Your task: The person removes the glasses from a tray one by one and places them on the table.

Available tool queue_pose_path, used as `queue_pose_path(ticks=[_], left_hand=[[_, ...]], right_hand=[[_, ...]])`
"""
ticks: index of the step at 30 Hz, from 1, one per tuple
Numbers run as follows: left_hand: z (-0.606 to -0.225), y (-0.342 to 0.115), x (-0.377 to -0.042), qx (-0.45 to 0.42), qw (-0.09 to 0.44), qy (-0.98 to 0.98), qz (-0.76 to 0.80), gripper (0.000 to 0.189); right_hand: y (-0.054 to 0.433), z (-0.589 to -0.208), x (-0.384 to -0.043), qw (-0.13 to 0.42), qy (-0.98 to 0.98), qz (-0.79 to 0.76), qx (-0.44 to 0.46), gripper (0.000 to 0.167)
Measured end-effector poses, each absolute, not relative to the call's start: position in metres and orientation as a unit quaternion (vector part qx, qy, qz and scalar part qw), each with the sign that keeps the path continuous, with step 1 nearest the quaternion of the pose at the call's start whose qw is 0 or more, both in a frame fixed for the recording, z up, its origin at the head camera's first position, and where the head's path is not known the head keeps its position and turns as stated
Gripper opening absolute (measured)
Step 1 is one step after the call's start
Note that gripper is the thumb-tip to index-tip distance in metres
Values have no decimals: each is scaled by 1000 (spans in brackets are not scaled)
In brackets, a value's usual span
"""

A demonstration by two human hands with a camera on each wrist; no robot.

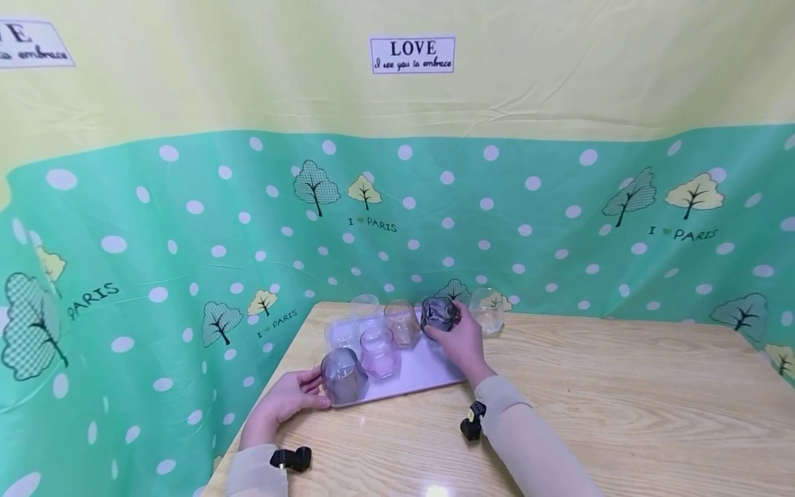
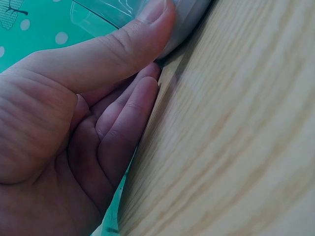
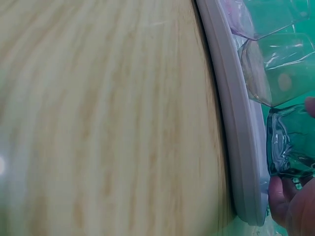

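My right hand (image 1: 461,343) grips a dark grey drinking glass (image 1: 437,315) at the back right of the pale tray (image 1: 428,369). In the right wrist view the glass (image 3: 290,142) is tilted, its base close to the tray rim (image 3: 236,132); contact is unclear. My left hand (image 1: 288,397) holds the tray's front left corner, thumb at the front and fingers at the side. Beside those fingers stands a grey glass (image 1: 344,377). A pink glass (image 1: 381,353), an amber glass (image 1: 402,324) and several clear glasses (image 1: 342,335) are also on the tray.
Another clear glass (image 1: 487,312) stands right of the tray, near the table's back edge. The wooden table (image 1: 609,400) extends to the right. A green and yellow patterned curtain (image 1: 528,207) hangs behind the table and along its left side.
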State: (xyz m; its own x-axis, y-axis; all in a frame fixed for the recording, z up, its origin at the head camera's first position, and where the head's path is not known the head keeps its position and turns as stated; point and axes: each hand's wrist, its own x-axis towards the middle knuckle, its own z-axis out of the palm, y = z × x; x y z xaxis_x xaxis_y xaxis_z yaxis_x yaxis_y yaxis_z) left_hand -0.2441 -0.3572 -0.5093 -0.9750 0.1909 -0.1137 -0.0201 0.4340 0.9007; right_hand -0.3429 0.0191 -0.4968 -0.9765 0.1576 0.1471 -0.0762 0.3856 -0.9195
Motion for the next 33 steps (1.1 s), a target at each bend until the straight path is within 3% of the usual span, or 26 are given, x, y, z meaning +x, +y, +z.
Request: queue_pose_path(ticks=[11, 33], left_hand=[[-510, -358, -244, 52, 101, 837, 535, 89], [-513, -361, -246, 60, 106, 831, 543, 89]], right_hand=[[37, -491, -327, 101, -815, 570, -20, 97], [110, -485, -285, 14, -825, 564, 1, 100]])
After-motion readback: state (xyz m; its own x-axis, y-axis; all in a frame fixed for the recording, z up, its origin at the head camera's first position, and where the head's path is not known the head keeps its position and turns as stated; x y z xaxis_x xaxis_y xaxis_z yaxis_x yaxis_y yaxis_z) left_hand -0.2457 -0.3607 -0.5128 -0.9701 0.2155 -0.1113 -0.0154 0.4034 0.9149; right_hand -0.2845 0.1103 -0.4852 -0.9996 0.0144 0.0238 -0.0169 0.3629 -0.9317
